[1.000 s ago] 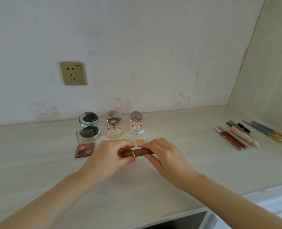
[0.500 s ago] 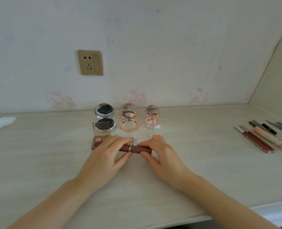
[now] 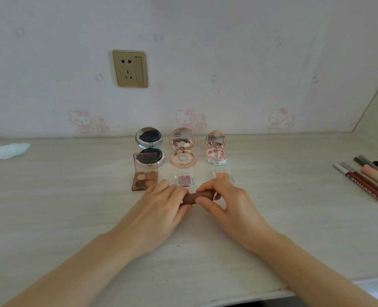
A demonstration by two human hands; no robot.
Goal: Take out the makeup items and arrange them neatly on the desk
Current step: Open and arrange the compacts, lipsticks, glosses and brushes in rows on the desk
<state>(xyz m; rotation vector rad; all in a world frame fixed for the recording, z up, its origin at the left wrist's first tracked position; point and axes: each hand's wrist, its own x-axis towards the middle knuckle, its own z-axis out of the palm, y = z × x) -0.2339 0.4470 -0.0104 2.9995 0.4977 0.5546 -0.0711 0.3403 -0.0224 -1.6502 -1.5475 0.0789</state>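
Observation:
A brown lipstick tube (image 3: 195, 197) lies sideways at the middle of the pale desk (image 3: 50, 207). My left hand (image 3: 159, 209) grips its left end and my right hand (image 3: 225, 202) pinches its right end. Behind them stand three open round compacts: a silver-black one (image 3: 149, 147), a rose-gold one (image 3: 183, 149) and a small pink one (image 3: 215, 149). In front of those lie a brown eyeshadow palette (image 3: 145, 177), a small pink eyeshadow pan (image 3: 184, 180) and an orange pan (image 3: 223, 175).
Several lip glosses, pencils and brushes (image 3: 369, 178) lie in a row at the desk's right edge. A crumpled white tissue (image 3: 6, 150) sits far left. A gold wall socket (image 3: 130, 68) is above the compacts. The side wall closes the right.
The view has shifted left and closer. Both hands still hold the brown tube, now lower on the desk just before the small pans; the left hand covers more of its left end.

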